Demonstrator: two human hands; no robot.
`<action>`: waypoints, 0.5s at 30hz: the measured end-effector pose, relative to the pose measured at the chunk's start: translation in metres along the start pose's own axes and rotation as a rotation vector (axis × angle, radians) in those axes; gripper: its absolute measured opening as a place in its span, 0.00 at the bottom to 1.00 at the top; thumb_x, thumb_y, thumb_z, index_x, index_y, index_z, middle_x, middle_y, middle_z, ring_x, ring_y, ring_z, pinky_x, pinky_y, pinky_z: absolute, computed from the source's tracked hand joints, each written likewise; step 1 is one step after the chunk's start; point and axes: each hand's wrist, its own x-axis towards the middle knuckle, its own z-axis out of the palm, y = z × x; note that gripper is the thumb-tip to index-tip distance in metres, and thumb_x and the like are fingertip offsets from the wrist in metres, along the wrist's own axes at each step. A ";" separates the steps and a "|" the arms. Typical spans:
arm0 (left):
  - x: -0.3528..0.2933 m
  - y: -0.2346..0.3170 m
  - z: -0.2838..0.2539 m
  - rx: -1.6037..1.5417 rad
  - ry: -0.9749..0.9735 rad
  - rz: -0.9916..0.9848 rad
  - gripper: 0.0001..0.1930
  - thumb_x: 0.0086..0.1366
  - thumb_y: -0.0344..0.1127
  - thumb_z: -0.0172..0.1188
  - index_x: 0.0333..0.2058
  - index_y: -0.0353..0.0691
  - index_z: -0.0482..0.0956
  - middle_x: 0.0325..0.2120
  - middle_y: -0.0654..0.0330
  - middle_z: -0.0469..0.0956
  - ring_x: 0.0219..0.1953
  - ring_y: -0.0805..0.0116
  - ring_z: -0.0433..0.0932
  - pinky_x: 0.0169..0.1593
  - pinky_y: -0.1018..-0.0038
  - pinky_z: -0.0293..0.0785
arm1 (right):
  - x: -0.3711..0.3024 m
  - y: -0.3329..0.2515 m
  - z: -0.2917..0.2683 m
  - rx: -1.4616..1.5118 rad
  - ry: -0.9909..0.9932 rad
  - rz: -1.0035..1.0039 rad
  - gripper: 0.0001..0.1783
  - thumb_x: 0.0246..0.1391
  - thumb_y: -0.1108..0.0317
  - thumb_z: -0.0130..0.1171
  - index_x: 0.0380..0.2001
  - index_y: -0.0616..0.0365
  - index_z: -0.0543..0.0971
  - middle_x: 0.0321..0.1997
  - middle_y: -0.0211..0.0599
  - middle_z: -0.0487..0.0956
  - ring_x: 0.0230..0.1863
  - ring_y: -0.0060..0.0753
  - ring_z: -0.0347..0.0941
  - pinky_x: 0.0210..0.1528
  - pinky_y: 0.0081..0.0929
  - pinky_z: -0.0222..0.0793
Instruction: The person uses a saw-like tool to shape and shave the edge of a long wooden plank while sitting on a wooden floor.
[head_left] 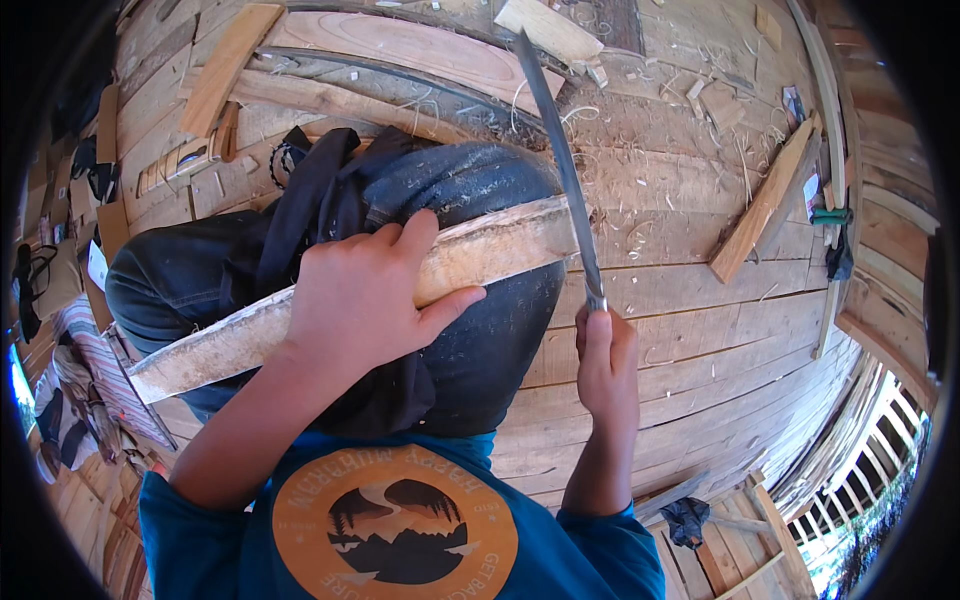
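A long, rough-edged piece of wood (510,243) lies slantwise across my lap, its right end a little farther away than its left. My left hand (365,290) wraps over its middle, thumb along the near side. In my right hand (607,365) is a machete (560,150), gripped by a handle that the fingers mostly hide. The long, narrow blade points up and away, and in this view it passes right at the wood's right end; whether it touches cannot be told. Pale dust covers my dark trousers (460,180) beyond the wood.
Wood shavings are scattered over the plank floor (680,330). Beyond my legs lie several loose boards, among them a wide pinkish one (400,50). Another board (768,200) leans at the right. Cloths (75,390) lie at the left, and a slatted railing (870,460) stands at lower right.
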 end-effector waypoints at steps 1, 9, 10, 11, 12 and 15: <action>0.001 0.000 -0.002 0.005 0.009 0.001 0.29 0.53 0.60 0.67 0.38 0.38 0.73 0.21 0.55 0.77 0.22 0.55 0.80 0.26 0.65 0.76 | -0.013 0.006 -0.006 0.000 -0.001 0.011 0.25 0.69 0.53 0.42 0.25 0.64 0.68 0.16 0.36 0.59 0.20 0.23 0.54 0.22 0.31 0.52; 0.000 0.003 0.002 0.049 -0.009 -0.005 0.29 0.54 0.59 0.67 0.40 0.39 0.72 0.24 0.55 0.78 0.24 0.54 0.81 0.26 0.64 0.75 | -0.013 0.004 -0.013 -0.014 -0.040 0.033 0.22 0.68 0.57 0.44 0.25 0.64 0.69 0.15 0.40 0.60 0.19 0.24 0.55 0.22 0.32 0.53; 0.000 0.001 0.002 0.036 0.011 -0.001 0.29 0.54 0.59 0.67 0.39 0.39 0.72 0.23 0.55 0.78 0.24 0.54 0.81 0.26 0.64 0.75 | -0.004 0.002 -0.009 0.012 -0.029 0.014 0.22 0.68 0.57 0.43 0.25 0.64 0.69 0.15 0.40 0.60 0.20 0.24 0.55 0.22 0.33 0.54; 0.002 0.002 0.000 0.022 0.021 0.008 0.29 0.54 0.59 0.67 0.39 0.39 0.72 0.23 0.55 0.78 0.24 0.54 0.81 0.26 0.64 0.75 | 0.005 0.001 -0.006 0.037 -0.019 -0.005 0.22 0.68 0.58 0.43 0.25 0.65 0.69 0.15 0.40 0.60 0.20 0.24 0.55 0.22 0.33 0.54; 0.003 0.002 -0.001 0.015 0.025 0.003 0.29 0.54 0.60 0.67 0.39 0.39 0.72 0.23 0.55 0.78 0.24 0.54 0.81 0.26 0.64 0.75 | 0.009 0.001 -0.002 0.068 -0.024 -0.023 0.22 0.68 0.58 0.43 0.25 0.65 0.69 0.15 0.40 0.61 0.20 0.24 0.55 0.22 0.33 0.54; 0.001 0.001 -0.003 0.020 0.021 -0.006 0.29 0.54 0.60 0.66 0.39 0.39 0.72 0.22 0.55 0.78 0.24 0.54 0.81 0.26 0.63 0.75 | -0.018 0.009 -0.011 0.013 -0.004 0.036 0.23 0.69 0.56 0.42 0.25 0.65 0.69 0.16 0.40 0.60 0.20 0.24 0.55 0.23 0.33 0.54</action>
